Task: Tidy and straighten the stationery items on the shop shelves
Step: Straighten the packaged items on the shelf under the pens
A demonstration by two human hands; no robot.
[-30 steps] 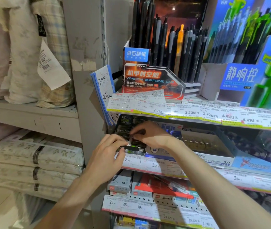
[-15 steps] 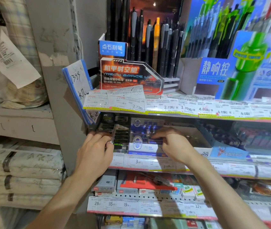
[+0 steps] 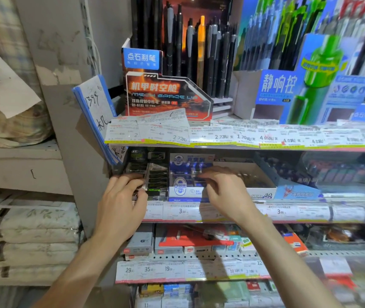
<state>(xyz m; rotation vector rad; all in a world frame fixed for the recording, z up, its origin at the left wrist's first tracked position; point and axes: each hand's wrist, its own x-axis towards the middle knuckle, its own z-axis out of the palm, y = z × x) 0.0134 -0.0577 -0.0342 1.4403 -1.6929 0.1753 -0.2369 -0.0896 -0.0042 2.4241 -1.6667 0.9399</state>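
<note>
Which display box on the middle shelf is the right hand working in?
The right hand reaches into the blue-and-white box, between the dark box by the left hand and the plain white box.

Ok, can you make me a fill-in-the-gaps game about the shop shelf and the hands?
1. Among the dark pens up top, one pen is ____.
2. The right hand reaches into the ____ and white box.
3. The left hand touches the box of ____ packets.

Missing words: orange; blue; black
</note>
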